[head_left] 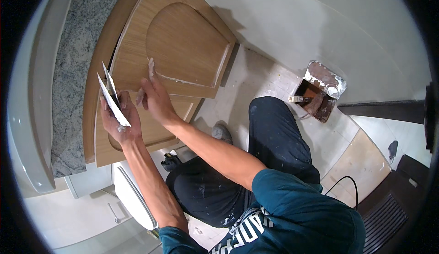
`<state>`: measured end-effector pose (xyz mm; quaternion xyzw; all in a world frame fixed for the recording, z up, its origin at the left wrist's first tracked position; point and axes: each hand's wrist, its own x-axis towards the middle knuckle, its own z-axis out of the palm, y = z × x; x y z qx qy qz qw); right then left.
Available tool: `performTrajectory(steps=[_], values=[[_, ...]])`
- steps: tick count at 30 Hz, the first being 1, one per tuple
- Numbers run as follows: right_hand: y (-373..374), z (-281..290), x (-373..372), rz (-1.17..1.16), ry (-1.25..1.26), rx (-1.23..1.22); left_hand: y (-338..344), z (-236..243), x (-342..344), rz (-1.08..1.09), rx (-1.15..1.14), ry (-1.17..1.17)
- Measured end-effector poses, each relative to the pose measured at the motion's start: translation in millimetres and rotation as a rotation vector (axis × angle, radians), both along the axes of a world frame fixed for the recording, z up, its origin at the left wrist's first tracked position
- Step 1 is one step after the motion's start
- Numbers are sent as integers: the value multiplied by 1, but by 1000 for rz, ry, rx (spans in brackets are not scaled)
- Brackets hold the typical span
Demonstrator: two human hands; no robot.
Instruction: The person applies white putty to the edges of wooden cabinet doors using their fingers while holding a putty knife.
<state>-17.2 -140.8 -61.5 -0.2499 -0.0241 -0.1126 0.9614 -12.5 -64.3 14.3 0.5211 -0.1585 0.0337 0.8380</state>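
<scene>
**Cabinet door gets filler under granite counter**

Cabinet door [183, 48] of wood hangs below the speckled counter [73, 71]. I see my left hand [118, 119] gripping putty knives [111, 99]; my right hand [154, 96], fingers extended, presses filler into its groove. Paint tray [320, 89] sits on pale tiled floor [256, 80].

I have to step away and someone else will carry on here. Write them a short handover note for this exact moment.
Left hand: holds two putty knives, white filler on the blades, raised beside the cabinet.
Right hand: forefinger pressed on the groove of the upper wooden cabinet door, smearing white filler.
Filler line runs along the lower edge of the raised panel.
Tray with filler lies on the floor, to the right.
Done: part of the lower groove. Left: the other grooves look bare; lower door is mostly hidden.
</scene>
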Motion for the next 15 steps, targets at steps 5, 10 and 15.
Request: performTrajectory(steps=[5, 10, 15], values=[[-8, 20, 6, -36, -90, 28, 1, 0, -4, 6, 17, 5], [-13, 8, 5, -6, -1, 95, 0, 4, -3, 20, 28, -6], [-11, 17, 13, -88, -13, 1, 4, 0, 1, -21, 14, 11]])
